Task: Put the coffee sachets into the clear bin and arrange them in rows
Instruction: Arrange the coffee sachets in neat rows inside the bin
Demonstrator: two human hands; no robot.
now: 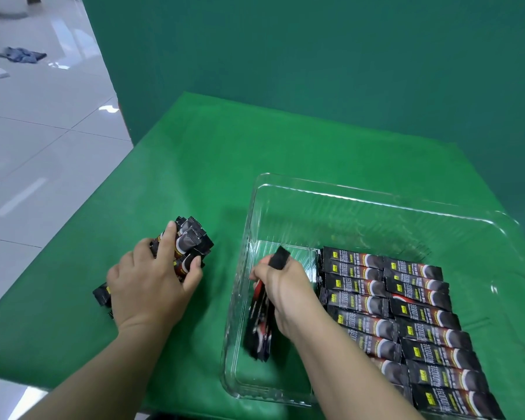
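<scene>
Green cloth (pixel 212 165); both hands grip black sachet bundles (pixel 191 247); bin (pixel 376 204) rows' yellow labels unreadable.

The clear bin (pixel 376 195) is open on top, so entry from above is free, but its tall walls block any sideways approach. Inside, two rows of coffee sachets (pixel 406 313) fill the right part of the floor; the far strip and the left part show bare floor. The right hand (pixel 281 291) stands in that left part, gripping a small bundle of sachets (pixel 259 328) just beside the left wall. On the green table (pixel 225 153), the left hand (pixel 152 286) rests on a loose pile of sachets (pixel 188 247) left of the bin. A narrow lane lies between pile and bin; the far table is open.
</scene>
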